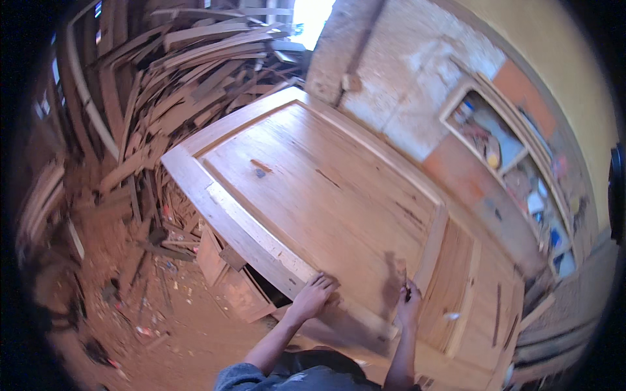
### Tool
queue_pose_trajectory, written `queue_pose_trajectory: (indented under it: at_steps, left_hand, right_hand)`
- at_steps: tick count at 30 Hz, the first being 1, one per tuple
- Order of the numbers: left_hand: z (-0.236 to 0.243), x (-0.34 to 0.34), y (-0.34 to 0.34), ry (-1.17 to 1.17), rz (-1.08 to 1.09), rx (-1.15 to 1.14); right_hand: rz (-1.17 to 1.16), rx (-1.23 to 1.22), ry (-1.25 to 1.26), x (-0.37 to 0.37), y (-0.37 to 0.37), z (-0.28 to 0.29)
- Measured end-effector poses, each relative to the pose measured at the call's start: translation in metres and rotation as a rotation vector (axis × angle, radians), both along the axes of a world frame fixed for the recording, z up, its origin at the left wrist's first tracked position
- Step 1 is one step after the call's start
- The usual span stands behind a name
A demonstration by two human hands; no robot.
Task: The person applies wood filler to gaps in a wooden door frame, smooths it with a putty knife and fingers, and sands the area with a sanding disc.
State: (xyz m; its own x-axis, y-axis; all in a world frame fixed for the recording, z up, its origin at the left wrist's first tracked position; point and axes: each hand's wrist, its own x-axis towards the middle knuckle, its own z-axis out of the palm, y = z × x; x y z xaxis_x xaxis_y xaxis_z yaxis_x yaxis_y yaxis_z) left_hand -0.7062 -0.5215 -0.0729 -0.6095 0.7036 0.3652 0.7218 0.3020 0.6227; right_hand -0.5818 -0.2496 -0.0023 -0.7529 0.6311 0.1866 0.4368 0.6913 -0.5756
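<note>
Toward the wood pile (208, 72), panelled door (313, 179) lengthwise

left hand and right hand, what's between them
The head view shows a bare, partly shadowed stretch of the framed wooden panel between the left hand and the right hand.

No readable text, label, number or sign. Pale mark on person's dark clothing (326, 373): too small and blurred to tell whether lettering. Items in wall shelf (513, 161): too small and blurred for any wording to be made out.
</note>
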Motion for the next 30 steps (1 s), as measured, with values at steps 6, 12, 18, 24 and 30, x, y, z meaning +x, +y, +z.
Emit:
queue_pose_trajectory:
  at_steps: [6, 12, 18, 24, 30]
  left_hand:
    - [0.016, 0.014, 0.000, -0.019, 0.019, -0.002]
    - [-0.008, 0.121, -0.023, -0.041, 0.192, 0.355]
    - [-0.060, 0.351, 0.025, -0.548, 0.098, 0.286]
    - [-0.248, 0.451, 0.020, -0.382, -0.832, -0.463]
    - [-0.219, 0.520, 0.076, -0.549, -0.454, -0.636]
  right_hand:
    - [-0.128, 0.075, 0.093, 0.085, -0.007, 0.016]
    - [-0.295, -0.015, 0.137, 0.216, -0.005, 0.029]
    - [-0.439, -0.067, 0.047, 0.392, 0.019, 0.023]
    - [-0.515, -0.039, 0.042, 0.538, 0.020, 0.004]
    - [-0.740, -0.144, 0.051, 0.666, 0.041, 0.018]
